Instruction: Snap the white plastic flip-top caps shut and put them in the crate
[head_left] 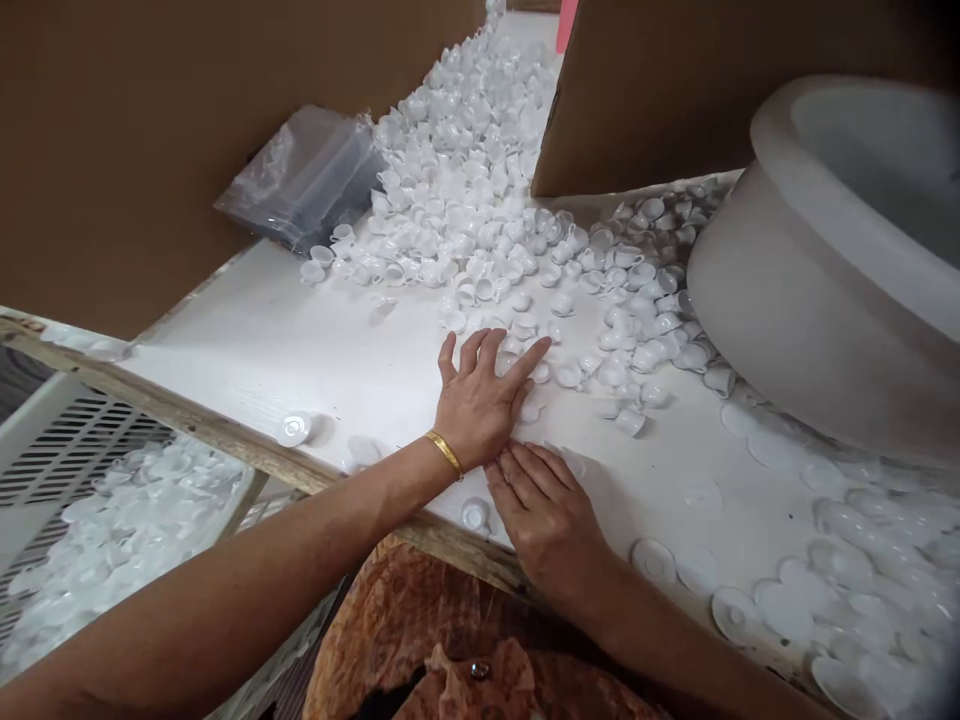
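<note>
Head camera looks down on a white tabletop (300,340) walled in by a cardboard box (150,120) on the left and a second cardboard box (645,90) at the back right. A long heap of small white cups (465,200) spills down the gap between the two boxes. A crumpled clear plastic bag (300,180) lies against the heap's left side. A big white tub (825,270) crowds the right edge, with loose cups packed against its wall. Flat white saucers (780,605) are scattered in front of the tub. Beyond the wooden table edge (187,415), a slatted crate (75,450) at lower left holds more white pieces.

The left hand (484,400), a gold bangle (445,452) on its wrist, lies palm down with the fingers stretched out and slightly fanned. It grips nothing I can see. Its fingertips touch the nearest stray cups (570,375) at the foot of the heap, with more cups just beyond. The right hand (547,515) rests flat by the left wrist, fingers close together. I cannot tell whether anything lies under it. One round piece (475,514) sits just left of it.
</note>
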